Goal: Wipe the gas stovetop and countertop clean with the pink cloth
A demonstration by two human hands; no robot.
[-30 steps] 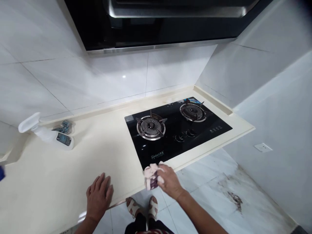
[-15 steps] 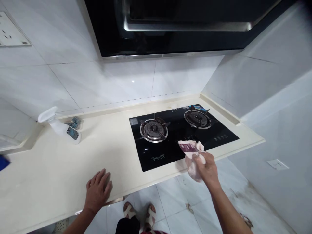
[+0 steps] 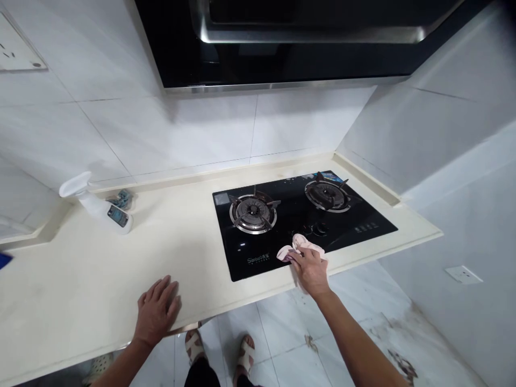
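Observation:
My right hand (image 3: 311, 272) grips a pale pink cloth (image 3: 307, 245) with a dark purple patch. The cloth lies bunched on the front edge of the black glass gas stove (image 3: 282, 215), and part of it hangs below my wrist. Just behind the cloth are the stove's control knobs (image 3: 320, 229). Left of my right hand sits the left burner (image 3: 253, 211); the right burner (image 3: 327, 194) is farther back. My left hand (image 3: 157, 310) rests palm down on the cream countertop (image 3: 161, 231) near its front edge, fingers stretched out, holding nothing.
A white spray bottle (image 3: 97, 207) leans at the back left, beside a crumpled grey-blue cloth or wrapper (image 3: 122, 199). Above the stove hangs a black range hood (image 3: 282, 59). A wall bounds the right side. My feet in sandals (image 3: 245, 353) stand below on the tiled floor.
My right hand has moved left and lowered the cloth onto the stove's front edge, uncovering the knobs. My left hand stays on the countertop.

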